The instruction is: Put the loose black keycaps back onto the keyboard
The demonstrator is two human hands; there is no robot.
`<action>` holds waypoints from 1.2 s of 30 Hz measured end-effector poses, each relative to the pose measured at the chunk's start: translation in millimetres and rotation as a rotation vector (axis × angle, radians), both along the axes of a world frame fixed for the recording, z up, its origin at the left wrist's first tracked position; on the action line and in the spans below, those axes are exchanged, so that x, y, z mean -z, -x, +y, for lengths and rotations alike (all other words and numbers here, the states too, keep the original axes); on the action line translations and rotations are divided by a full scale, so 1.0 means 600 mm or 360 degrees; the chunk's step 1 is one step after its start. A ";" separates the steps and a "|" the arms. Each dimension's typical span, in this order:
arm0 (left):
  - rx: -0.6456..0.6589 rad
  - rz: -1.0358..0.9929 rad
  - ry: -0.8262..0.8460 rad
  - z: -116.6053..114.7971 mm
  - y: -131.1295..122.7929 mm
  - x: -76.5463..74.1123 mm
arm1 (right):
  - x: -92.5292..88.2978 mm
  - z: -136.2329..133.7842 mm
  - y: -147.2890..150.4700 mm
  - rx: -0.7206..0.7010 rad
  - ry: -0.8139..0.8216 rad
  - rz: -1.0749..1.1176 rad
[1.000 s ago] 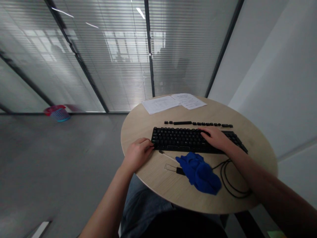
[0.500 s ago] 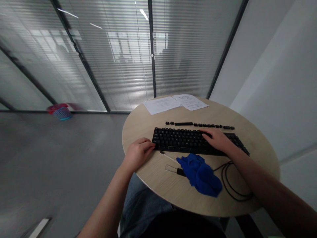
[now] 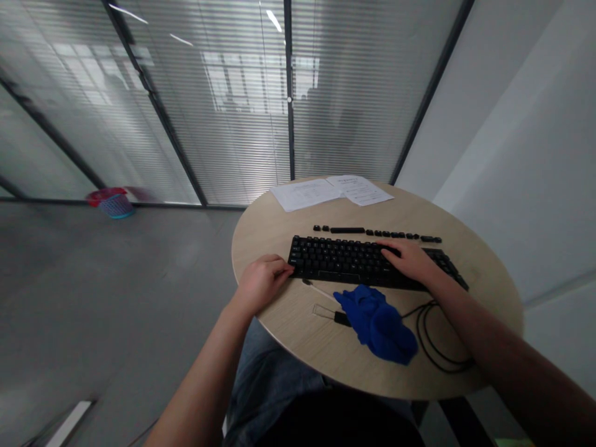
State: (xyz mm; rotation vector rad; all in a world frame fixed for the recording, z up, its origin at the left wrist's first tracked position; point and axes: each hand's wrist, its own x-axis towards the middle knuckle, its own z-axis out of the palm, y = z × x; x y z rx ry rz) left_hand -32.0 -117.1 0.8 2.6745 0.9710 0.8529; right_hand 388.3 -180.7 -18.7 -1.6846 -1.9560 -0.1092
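Observation:
A black keyboard (image 3: 339,256) lies on the round wooden table (image 3: 284,323), its lower row showing a bare strip without keycaps. My left hand (image 3: 263,280) is at its lower left corner, fingers pressed together there; whatever they pinch is too small to make out. My right hand (image 3: 407,259) rests over the right part of the keys with thumb and fingers apart. Beyond the keyboard a row of loose black keycaps (image 3: 347,230) is laid out. Nearer me are a crumpled blue cloth (image 3: 379,326), a wire keycap puller (image 3: 342,318) and a thin brush (image 3: 321,290) partly under the cloth.
Printed papers (image 3: 307,194) lie at the table's far edge. A black cable (image 3: 431,341) coils at the right, under my right forearm. On the floor at the left stands a red and blue basket (image 3: 115,203). Glass panels with blinds rise behind the table.
The view has shifted slightly, moving the table and its contents a little in the picture. Both hands keep their places at the keyboard.

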 end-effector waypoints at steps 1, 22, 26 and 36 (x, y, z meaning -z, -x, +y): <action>-0.0005 0.0006 0.0008 0.000 0.000 0.000 | 0.000 0.000 0.000 0.0001 0.0003 0.0001; 0.0072 -0.0048 0.0024 -0.015 0.006 0.002 | -0.015 -0.004 -0.003 -0.0011 0.0103 -0.0013; 0.0066 -0.0134 0.0010 -0.014 0.007 0.008 | -0.043 0.001 -0.008 -0.0018 0.0246 -0.0082; 0.0047 -0.0029 -0.0009 -0.011 0.005 0.005 | -0.146 0.122 0.132 -0.0248 0.0221 -0.0341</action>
